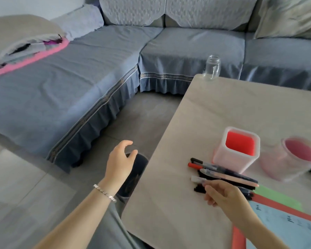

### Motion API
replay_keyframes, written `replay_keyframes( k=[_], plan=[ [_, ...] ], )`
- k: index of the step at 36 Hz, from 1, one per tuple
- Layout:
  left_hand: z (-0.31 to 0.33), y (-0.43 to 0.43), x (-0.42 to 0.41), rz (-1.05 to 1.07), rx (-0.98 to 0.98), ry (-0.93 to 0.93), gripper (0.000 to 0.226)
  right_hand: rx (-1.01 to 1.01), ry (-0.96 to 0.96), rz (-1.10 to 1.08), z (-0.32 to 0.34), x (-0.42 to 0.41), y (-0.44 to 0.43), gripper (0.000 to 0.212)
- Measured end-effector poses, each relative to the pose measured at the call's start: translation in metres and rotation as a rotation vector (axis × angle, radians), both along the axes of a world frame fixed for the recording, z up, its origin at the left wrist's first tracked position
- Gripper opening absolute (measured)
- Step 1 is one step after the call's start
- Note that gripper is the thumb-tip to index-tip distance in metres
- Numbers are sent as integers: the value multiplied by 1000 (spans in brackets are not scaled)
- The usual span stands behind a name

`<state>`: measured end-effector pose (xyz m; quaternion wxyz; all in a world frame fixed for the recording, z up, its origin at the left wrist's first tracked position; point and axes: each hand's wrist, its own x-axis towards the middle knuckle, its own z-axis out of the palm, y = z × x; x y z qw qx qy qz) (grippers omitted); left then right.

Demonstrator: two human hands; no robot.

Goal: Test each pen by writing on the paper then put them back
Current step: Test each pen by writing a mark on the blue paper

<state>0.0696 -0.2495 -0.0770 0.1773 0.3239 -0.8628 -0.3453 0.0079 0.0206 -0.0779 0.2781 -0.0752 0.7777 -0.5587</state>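
light: we see soft, even, cool daylight | shadows: faint, darkest under the sofa (90,72) skirt | blur: pink cup (294,159) smeared, detail soft | edges: wide-angle bowing

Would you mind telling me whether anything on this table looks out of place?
The clear glass jar stands at the far corner of the beige table, right by its edge, where a knock might tip it off. The pens lying loose beside the square white holder fit the task.

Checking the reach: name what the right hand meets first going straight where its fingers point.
Likely the white-capped pen of the pen pile, just ahead of the right hand; whether they touch is unclear.
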Motion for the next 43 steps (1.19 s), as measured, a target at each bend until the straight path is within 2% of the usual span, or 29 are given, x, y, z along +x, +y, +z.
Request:
replay_keyframes(
  k=[3,9,13,16,23,27,33,37,43],
  plan=[
    [6,45,-7,-145,-88,81,26,29,22,-6,-1,-4,16,14],
    [1,162,-9,-663,-155,213,22,144,91,-12,-3,-11,61,17],
    [-16,217,-14,-883,-138,156,22,254,164,-48,-1,-19,102,18],
    [-26,241,-18,-932,-91,73,29,324,179,-100,3,-26,136,17],
    [-44,264,-24,-1005,-360,-60,42,512,324,-256,4,-45,206,11],
    [-57,264,-23,-1004,-429,-116,46,745,482,-301,-3,-65,242,25],
    [-61,263,-23,-1013,-448,-88,49,1025,580,-222,-15,-85,266,37],
    [-61,264,-23,-1022,-464,-95,50,1071,601,-159,-22,-95,271,32],
    [-61,265,-23,-1018,-428,-40,48,1035,490,-98,-19,-84,269,28]
  ],
)
